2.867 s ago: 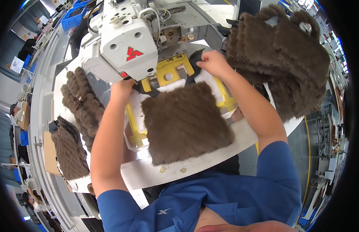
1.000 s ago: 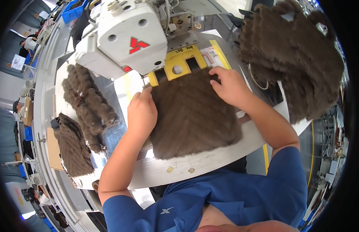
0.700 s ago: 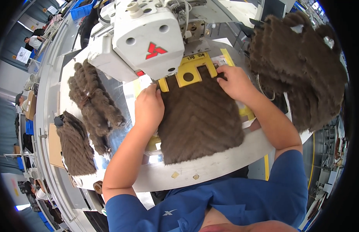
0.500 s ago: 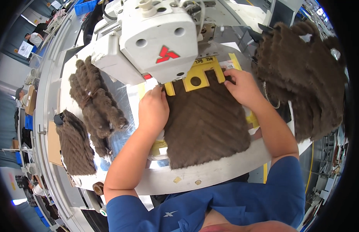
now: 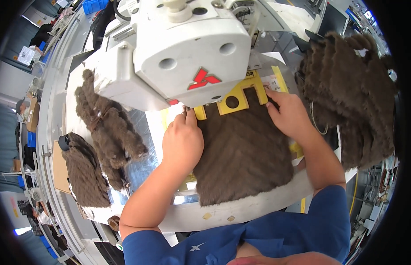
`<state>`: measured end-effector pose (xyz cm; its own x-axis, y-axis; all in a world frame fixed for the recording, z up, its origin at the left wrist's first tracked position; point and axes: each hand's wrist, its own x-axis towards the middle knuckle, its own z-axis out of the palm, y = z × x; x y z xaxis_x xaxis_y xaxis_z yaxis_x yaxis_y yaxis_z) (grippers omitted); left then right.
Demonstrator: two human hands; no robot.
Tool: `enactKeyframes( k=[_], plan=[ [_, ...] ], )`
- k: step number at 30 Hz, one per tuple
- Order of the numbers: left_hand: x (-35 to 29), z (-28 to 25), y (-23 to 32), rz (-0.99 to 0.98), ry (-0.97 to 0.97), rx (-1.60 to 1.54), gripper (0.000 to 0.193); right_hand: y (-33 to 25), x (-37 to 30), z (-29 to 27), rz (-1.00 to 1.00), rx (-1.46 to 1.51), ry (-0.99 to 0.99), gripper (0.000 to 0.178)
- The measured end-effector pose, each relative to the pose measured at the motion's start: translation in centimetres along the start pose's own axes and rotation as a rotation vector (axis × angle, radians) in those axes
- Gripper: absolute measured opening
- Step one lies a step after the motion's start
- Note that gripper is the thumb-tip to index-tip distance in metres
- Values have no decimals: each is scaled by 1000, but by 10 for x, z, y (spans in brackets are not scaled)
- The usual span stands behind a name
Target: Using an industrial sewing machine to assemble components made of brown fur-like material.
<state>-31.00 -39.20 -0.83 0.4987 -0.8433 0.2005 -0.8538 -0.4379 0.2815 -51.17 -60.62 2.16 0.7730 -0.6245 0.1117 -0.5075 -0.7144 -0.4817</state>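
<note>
A brown fur piece [image 5: 245, 159] lies under the yellow clamp plate [image 5: 232, 103] of a large white sewing machine [image 5: 192, 53]. My left hand [image 5: 184, 139] is closed at the fur's upper left corner, its fingertips beside the clamp's left arm and just below the machine head. At the upper right corner, my right hand [image 5: 288, 110] pinches the fur's edge next to the clamp's right arm. Beneath the fur, the pale work surface [image 5: 183, 218] shows along its curved front edge. The machine head hides the clamp's back part and the needle area.
To the left lie a tied bundle of brown fur [image 5: 110, 130] and another fur piece [image 5: 85, 170]. A tall stack of brown fur pieces [image 5: 347, 97] stands on the right. A brown roll [image 5: 113, 223] sits near the table's lower left edge.
The whole view has shifted, so the machine looks larger and the fur sits slightly lower and to the right. Both hands keep to the same corners of the fur.
</note>
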Motion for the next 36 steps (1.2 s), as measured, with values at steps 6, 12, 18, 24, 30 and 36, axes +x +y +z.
enactKeyframes(
  k=[6, 12, 18, 24, 30, 36],
  plan=[
    [0, 2, -5, 21, -38, -40, 40, 2, 0, 1, 5, -24, -5, 28],
    [1, 4, -3, 25, -8, -48, 33, 9, -5, 3, -39, -23, 50, 16],
    [3, 1, 0, 42, 16, -25, 34, 14, -2, 6, -32, 0, 47, 22],
    [3, 7, -4, 122, 110, -13, 34, 17, 2, 8, -18, 58, 52, 28],
    [4, 6, -3, 95, 96, -29, 33, 16, 4, 7, 4, 74, 34, 28],
    [6, 8, -5, 58, 53, -22, 33, 13, 5, 5, 63, 80, 12, 28]
  ],
)
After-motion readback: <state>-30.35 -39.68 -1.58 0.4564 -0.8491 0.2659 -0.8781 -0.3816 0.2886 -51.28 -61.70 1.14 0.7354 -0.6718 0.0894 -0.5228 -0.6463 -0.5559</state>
